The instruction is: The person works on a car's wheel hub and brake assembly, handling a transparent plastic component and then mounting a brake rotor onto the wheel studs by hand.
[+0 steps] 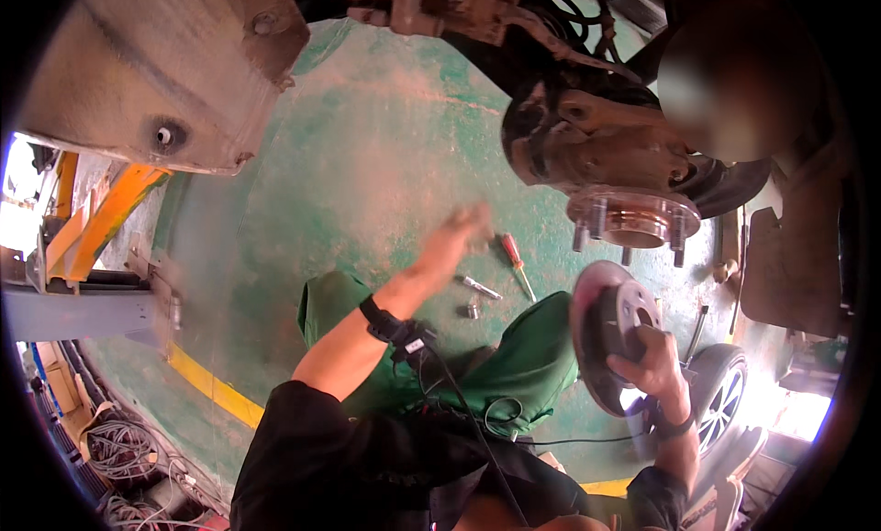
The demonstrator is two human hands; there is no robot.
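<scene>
My right hand (647,361) grips a brake disc (595,334) by its raised centre, fingers hooked over the hat. The disc is tilted on edge just below the wheel hub (633,210), apart from it. Several studs point downward from the hub's rusty flange. My left hand (466,223) is stretched forward above the floor, its fingers smeared by motion. Nearest to it on the floor are a screwdriver (511,248) with a red handle, a short metal extension bar (482,288) and a small socket (473,309).
Rusty suspension parts (587,132) hang overhead. A large metal panel (165,81) fills the upper left, above an orange lift arm (110,219). At the right lies a wheel (720,398). Coiled cables (119,448) sit at lower left, and a black cable crosses my lap.
</scene>
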